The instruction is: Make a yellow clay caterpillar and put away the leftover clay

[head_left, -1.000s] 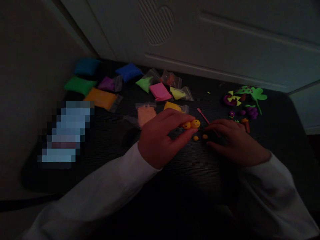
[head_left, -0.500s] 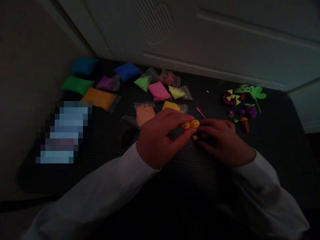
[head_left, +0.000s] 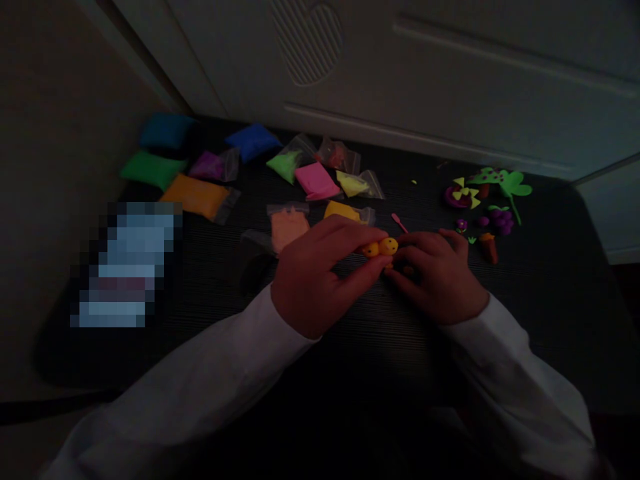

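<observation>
My left hand (head_left: pixel 320 277) pinches a small yellow-orange clay figure (head_left: pixel 381 247) with dark dots, held just above the dark table (head_left: pixel 210 300). My right hand (head_left: pixel 436 277) lies right beside it, fingers curled over small orange clay bits (head_left: pixel 407 270) on the table. A thin pink tool (head_left: pixel 399 222) runs under the right hand's fingers, and I cannot tell whether they grip it. Both arms wear white sleeves.
Several bags of coloured clay lie at the back left: orange (head_left: pixel 197 197), green (head_left: pixel 150 169), blue (head_left: pixel 253 142), pink (head_left: pixel 314 180). Finished clay pieces sit at the back right, among them a green plant shape (head_left: pixel 505 183) and purple grapes (head_left: pixel 501 219). A white panelled cabinet (head_left: pixel 450 80) stands behind.
My right hand has slid left across the table up to the clay figure and covered the orange bits. The left hand has stayed put with the figure.
</observation>
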The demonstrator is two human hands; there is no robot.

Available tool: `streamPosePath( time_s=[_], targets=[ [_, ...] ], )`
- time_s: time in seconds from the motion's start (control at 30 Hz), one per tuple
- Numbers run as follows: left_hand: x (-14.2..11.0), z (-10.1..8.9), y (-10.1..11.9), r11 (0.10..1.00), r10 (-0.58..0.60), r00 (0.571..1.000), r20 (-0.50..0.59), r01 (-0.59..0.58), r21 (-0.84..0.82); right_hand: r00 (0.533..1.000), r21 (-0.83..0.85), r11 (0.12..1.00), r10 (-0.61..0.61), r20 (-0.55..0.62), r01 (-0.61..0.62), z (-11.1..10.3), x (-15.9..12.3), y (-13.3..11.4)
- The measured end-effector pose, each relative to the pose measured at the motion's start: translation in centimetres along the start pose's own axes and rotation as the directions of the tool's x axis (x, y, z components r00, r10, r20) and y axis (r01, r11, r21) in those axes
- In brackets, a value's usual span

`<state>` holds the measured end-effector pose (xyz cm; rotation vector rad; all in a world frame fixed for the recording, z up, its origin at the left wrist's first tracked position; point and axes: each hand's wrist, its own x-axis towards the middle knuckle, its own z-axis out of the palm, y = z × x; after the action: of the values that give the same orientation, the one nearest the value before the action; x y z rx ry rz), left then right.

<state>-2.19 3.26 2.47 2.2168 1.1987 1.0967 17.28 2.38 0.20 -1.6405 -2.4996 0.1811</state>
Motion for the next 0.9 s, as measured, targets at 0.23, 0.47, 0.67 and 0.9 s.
streamPosePath(
  time_s=[0.23,0.47,0.67,0.9],
  targets=[
    [0.0,0.0,0.0,1.0,-0.011,1.0,0.004,0.011,0.007,1.0,-0.034,0.999,0.009,0.022,-0.008,0.2,0.0,-0.2],
    [0.0,0.0,0.0,1.0,-0.023,1.0,-0.001,0.023,-0.014,0.989,0.095,0.994,0.035,0.143,-0.049,-1.6,-0.4,2.1],
    [0.0,0.1,0.0,0.999,-0.033,0.999,0.04,0.035,-0.038,0.961,0.089,0.992,0.068,0.269,-0.095,-1.8,-0.6,2.7],
    [0.0,0.2,-0.2,0.999,-0.029,0.998,0.048,0.03,-0.04,0.96,0.091,0.994,0.041,0.276,-0.068,-1.4,-0.2,2.3]
  ],
)
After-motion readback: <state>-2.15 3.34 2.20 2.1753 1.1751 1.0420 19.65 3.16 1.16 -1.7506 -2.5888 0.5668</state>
